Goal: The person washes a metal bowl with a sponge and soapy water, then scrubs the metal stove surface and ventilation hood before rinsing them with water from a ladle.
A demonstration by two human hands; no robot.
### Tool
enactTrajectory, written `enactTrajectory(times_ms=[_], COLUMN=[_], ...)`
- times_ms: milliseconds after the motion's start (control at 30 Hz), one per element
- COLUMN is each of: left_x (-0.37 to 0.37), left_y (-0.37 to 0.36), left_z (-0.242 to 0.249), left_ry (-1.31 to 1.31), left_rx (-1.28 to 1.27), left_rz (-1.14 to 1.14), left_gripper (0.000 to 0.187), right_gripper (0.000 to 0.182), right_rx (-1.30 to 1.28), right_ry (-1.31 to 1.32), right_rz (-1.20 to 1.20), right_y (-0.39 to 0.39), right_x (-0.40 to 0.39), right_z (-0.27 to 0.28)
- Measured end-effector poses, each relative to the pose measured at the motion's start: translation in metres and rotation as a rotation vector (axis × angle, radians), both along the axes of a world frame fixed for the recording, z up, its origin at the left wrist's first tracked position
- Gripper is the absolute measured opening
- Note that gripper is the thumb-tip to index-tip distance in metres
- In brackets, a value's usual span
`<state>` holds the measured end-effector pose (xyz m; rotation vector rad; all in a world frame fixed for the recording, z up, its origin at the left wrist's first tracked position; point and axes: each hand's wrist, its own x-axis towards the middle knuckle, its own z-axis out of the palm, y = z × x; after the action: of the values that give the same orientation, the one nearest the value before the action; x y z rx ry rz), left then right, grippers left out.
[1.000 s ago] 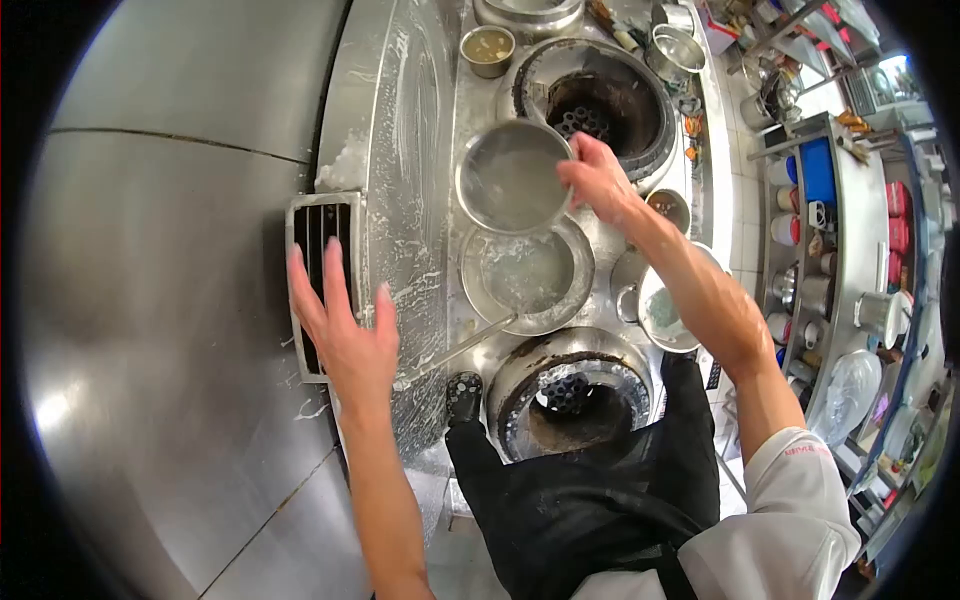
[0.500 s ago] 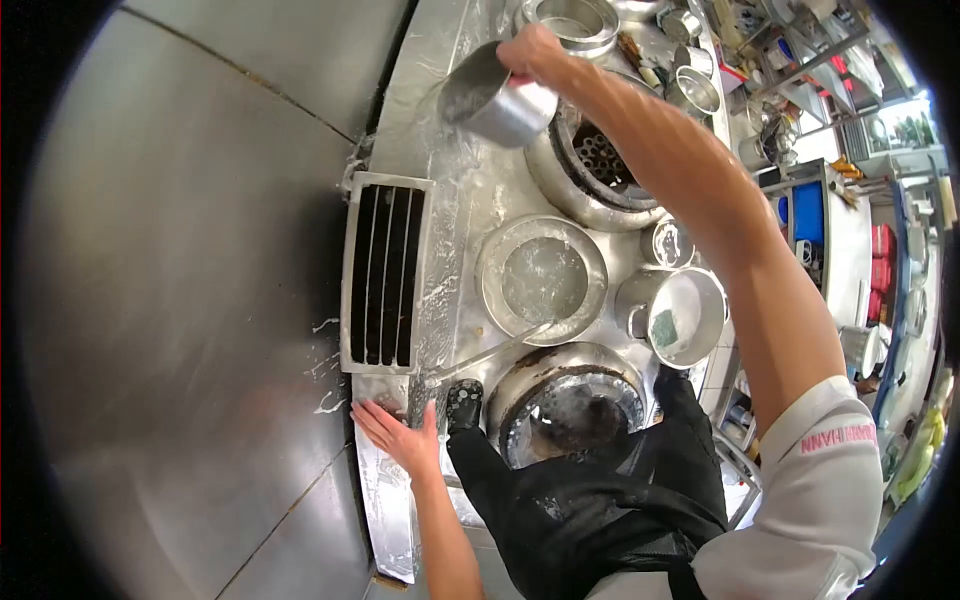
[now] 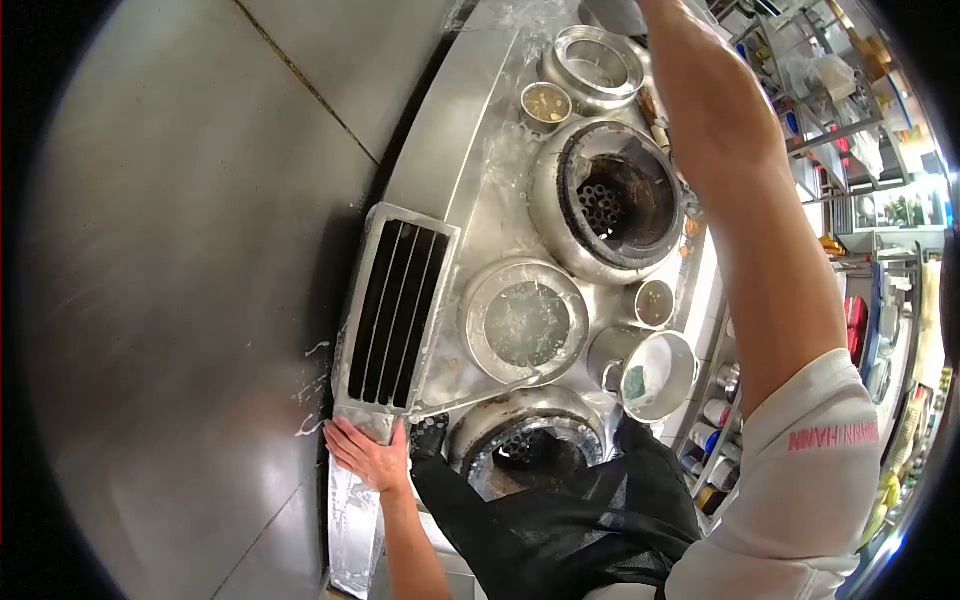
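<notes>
My left hand (image 3: pixel 370 457) lies flat with its fingers spread on the wet counter edge, just below a slotted metal grate (image 3: pixel 398 312). Stretched far up the view, my right arm (image 3: pixel 735 170) leaves at the top edge, so the fingers are cut off. Beside that wrist shows part of a metal pot (image 3: pixel 612 16), which has moved along with the hand. Nearest to it stand a ringed metal vessel (image 3: pixel 632 75) and a small metal cup (image 3: pixel 546 103) with pale bits in liquid.
A round basin (image 3: pixel 473 310) holds cloudy water, with a long handle (image 3: pixel 470 396) resting across its rim. Two wok burners (image 3: pixel 550 205) flank it. To the right are a small metal pot (image 3: pixel 655 303) and a larger pot (image 3: pixel 682 395) with a green pad (image 3: pixel 634 382) inside.
My right hand has swung the metal pot from above the grate to the far top edge, uncovering the small cup. The view has shifted. My left hand stays on the counter edge.
</notes>
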<state>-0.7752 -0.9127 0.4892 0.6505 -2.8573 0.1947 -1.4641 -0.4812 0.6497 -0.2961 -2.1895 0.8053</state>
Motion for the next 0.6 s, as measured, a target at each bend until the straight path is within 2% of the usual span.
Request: enactTrajectory(times_ms=[133,200,233,267,300,367,433,500,567,600], left_x=[0.003,0.005,0.004,0.004,0.004,0.005,0.007,0.007,0.005,0.006], left_y=[-0.004,-0.003,0.000,0.000,0.001,0.002,0.002,0.003,0.003,0.001], left_z=[-0.006,-0.006,-0.007,-0.009,-0.010,-0.012,-0.015,-0.018,-0.020,-0.022], left_ry=[-0.012,-0.050,-0.075,-0.087,-0.099,-0.132,-0.174,-0.147,-0.157,-0.153], left_rx=[-0.025,-0.044,-0.054,-0.057,-0.076,-0.089,-0.101,-0.058,-0.060,-0.069], left_rz=[-0.048,-0.040,-0.026,-0.023,-0.049,-0.008,-0.011,0.017,-0.007,-0.009], left_gripper=[0.111,0.111,0.112,0.112,0.112,0.111,0.110,0.114,0.113,0.113], right_gripper=[0.019,0.022,0.027,0.034,0.034,0.031,0.029,0.020,0.025,0.028], right_rx=[0.200,-0.267,-0.313,-0.449,-0.554,-0.083,-0.026,0.266,0.578,0.659], right_ry=[-0.588,-0.678,-0.668,-0.693,-0.705,-0.639,-0.784,-0.758,-0.695,-0.762], right_rz=[0.353,0.270,0.345,0.227,0.274,0.420,0.482,0.807,0.999,0.993], right_y=[0.055,0.044,0.048,0.031,0.034,0.034,0.012,0.007,0.006,0.003], right_x=[0.073,0.148,0.184,0.229,0.260,0.336,0.410,0.460,0.496,0.512], right_z=[-0.091,-0.124,-0.156,-0.166,-0.208,-0.286,-0.321,-0.369,-0.395,-0.407])
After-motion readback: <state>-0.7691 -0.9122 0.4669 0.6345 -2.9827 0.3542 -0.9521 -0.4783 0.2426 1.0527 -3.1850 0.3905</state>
